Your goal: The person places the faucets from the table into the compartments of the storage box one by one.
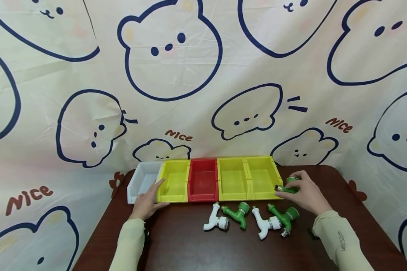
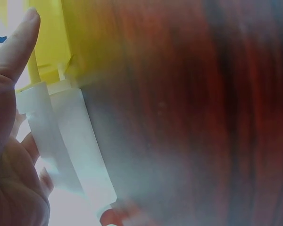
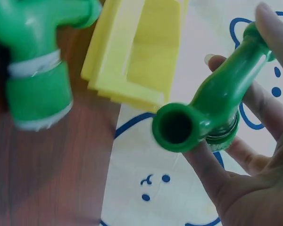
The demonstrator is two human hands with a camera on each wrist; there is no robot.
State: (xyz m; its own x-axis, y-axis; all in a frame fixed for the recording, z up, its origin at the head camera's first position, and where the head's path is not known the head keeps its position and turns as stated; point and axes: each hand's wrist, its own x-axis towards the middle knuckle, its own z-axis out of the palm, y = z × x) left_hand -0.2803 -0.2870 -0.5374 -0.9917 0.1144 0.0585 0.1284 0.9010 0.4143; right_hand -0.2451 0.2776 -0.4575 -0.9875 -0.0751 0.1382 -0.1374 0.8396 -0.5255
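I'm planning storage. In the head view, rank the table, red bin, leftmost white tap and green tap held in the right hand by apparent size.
1. Table
2. Red bin
3. Leftmost white tap and held green tap: not ranked, since the right hand covers part of the latter.

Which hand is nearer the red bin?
Left. The left hand is left of the red bin, near the white bin; the right hand is farther off to the right, past two yellow bins.
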